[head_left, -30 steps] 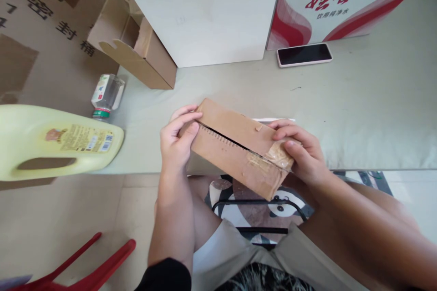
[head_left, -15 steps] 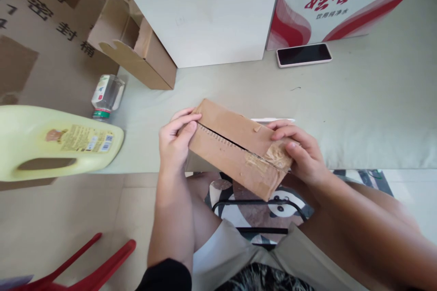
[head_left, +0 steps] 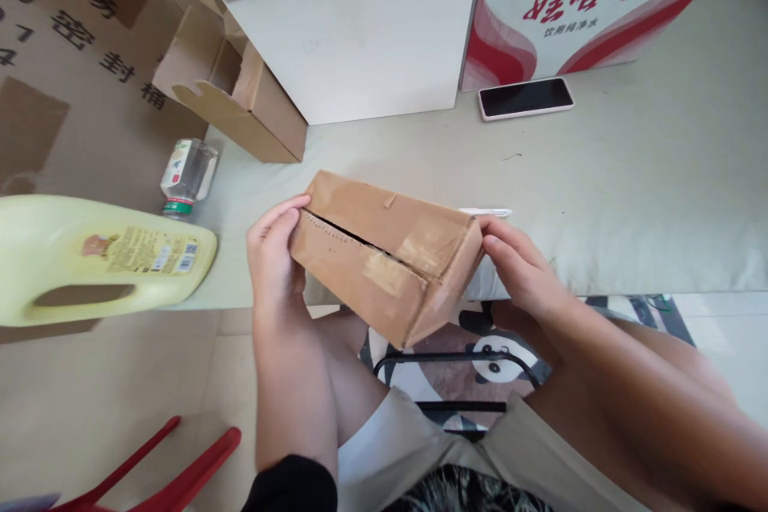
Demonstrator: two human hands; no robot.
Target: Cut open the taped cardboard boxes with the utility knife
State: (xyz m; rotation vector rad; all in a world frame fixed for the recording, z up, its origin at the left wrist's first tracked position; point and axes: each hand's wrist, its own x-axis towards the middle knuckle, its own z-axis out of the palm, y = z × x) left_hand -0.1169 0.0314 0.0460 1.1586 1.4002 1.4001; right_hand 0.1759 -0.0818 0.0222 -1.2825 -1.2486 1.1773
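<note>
A small brown cardboard box is held up over the front edge of the pale green covered surface, above my lap. A dark slit runs along the seam of its upper face, and worn patches of tape mark the right part. My left hand grips the left end, thumb and fingers at the corner. My right hand holds the right end at its far corner, fingertips pressed to the edge. Behind the box, partly hidden, lies a thin white pen-like item close to my right fingers.
An open cardboard box, a clear bottle with a green cap and a yellow jug stand left. A white box, a red-and-white carton and a phone are at the back. Below left is something red.
The cardboard box has shifted left and turned, so its right end face now shows. My left hand moved left with it; my right hand slid to the far right corner.
</note>
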